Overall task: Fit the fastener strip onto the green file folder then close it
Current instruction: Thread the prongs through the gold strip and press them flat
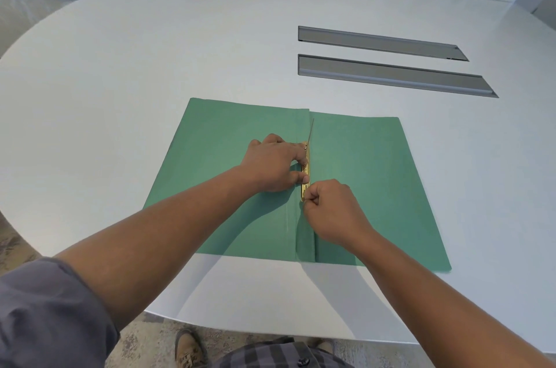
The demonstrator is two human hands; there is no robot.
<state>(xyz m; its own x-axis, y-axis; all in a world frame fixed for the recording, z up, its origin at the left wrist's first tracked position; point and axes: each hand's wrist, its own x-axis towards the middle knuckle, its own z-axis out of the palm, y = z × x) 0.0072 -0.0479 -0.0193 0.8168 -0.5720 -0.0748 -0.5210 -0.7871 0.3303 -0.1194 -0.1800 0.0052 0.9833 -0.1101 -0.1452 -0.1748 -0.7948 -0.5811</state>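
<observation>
The green file folder [370, 175] lies open and flat on the white table, its spine fold running away from me. A gold metal fastener strip [306, 176] lies along that fold near the middle. One thin prong [310, 130] of it sticks up and away at the far end. My left hand [272, 164] rests on the left cover and presses the strip with fingertips and thumb. My right hand [329, 209] sits at the strip's near end with its fingers pinched on that end. Part of the strip is hidden under both hands.
The round white table [150, 81] has two long grey slot covers [388, 72] at the far right, behind the folder. The table's near edge lies just below the folder, with my shoes and the carpet beneath it.
</observation>
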